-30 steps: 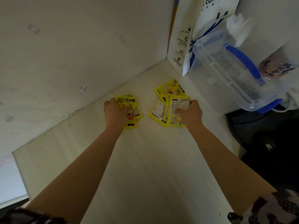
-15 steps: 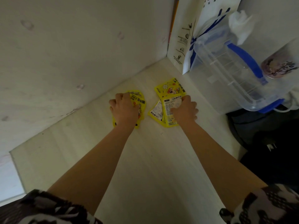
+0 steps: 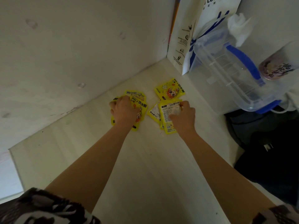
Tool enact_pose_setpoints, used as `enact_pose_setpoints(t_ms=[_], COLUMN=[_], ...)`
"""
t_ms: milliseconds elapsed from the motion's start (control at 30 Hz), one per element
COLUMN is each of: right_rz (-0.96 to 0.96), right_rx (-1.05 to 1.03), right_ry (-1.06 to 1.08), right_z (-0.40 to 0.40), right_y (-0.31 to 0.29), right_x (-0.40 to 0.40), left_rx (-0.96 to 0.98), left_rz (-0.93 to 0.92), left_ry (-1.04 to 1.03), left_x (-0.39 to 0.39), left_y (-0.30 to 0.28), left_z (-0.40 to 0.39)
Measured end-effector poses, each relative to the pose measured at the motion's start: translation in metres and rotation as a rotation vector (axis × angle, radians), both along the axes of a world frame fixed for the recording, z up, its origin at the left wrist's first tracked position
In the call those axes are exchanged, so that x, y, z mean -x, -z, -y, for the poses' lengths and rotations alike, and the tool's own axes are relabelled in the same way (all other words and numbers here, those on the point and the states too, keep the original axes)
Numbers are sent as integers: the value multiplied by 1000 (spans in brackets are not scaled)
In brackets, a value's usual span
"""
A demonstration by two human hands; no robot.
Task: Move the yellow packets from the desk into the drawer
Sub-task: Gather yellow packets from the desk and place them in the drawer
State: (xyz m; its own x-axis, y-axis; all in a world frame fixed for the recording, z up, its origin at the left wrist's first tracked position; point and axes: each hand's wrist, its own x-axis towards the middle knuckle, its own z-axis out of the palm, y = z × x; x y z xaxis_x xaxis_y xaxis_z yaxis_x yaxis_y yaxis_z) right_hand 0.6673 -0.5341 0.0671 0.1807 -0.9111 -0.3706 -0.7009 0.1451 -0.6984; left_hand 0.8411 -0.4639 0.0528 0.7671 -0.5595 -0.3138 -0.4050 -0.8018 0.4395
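Pale wood grain ran across the table, which was pushed into a corner where two whitish walls met — the left wall carried a few faint smudges. Against the back wall stood a white paper bag with blue print, and just in front of it a clear plastic container with a blue handle, a crumpled white tissue showing at its top. A cup with a printed label sat to the right of that container, and something dark, perhaps a bag, lay past the table's right edge.

Yellow packets lay in two loose clusters near the corner. The left cluster was a small overlapping heap, bright yellow with black lettering and a cartoon figure. The left hand was pressed down on this heap with its fingers curled over the packets, gathering them. The right cluster was fanned out — most packets showed their backs, with white panels of small print. One packet at the far end lay face up, apart from any finger, with an orange cartoon face and a white flower. The right hand pinched the topmost back-side packet at its upper right corner, thumb and fingers bent around the edge. Both bare forearms reached in from patterned dark-and-white sleeves at the bottom.
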Motion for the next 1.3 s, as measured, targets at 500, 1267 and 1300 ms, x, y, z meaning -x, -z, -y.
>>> enact_pose_setpoints(t_ms=[500,1267,1300], right_rz=[-14,-154,-206], right_rx=[51,126,139], right_ry=[-69,-519,-582], right_z=[12,105,110], right_y=[-2,-19,-17], right_x=[-2,-33,-37], left_rx=[64,-92,-88], left_rz=[-152,-201,-202], left_ry=[-34,65,76], left_x=[-2,-17,-18], left_y=[-4,-13,-13], left_z=[15,33,34])
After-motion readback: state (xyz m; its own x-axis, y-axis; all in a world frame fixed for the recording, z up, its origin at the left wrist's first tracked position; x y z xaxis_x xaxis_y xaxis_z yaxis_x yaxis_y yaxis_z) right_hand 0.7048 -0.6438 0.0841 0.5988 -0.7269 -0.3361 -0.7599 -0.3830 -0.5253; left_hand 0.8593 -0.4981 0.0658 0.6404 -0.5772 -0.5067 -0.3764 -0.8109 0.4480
